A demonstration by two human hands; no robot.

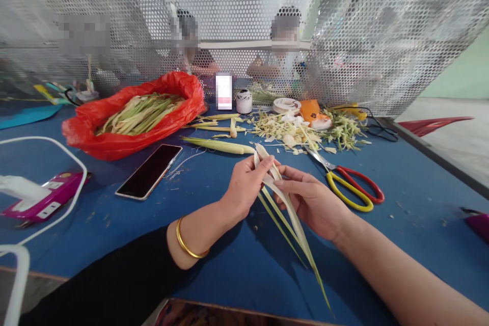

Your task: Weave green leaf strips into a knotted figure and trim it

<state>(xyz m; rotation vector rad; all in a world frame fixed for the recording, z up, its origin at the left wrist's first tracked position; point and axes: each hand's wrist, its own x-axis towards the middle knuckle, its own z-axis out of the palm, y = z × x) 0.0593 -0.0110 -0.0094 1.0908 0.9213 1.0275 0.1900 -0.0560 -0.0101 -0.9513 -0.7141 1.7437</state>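
Note:
Both my hands hold a bundle of pale green leaf strips [294,224] above the blue table [237,260]. My left hand [246,186], with a gold bangle on its wrist, pinches the strips near their pale upper ends. My right hand [311,201] is closed round the same strips just to the right. The long green tips trail down towards me. One more leaf stalk [217,145] lies on the table just beyond my hands.
A red bag [114,145] of cut strips sits at the left, a black phone [150,170] beside it. Red and yellow scissors [353,186] lie at the right, near a heap of trimmings [301,132]. People sit behind a perforated metal screen [362,35].

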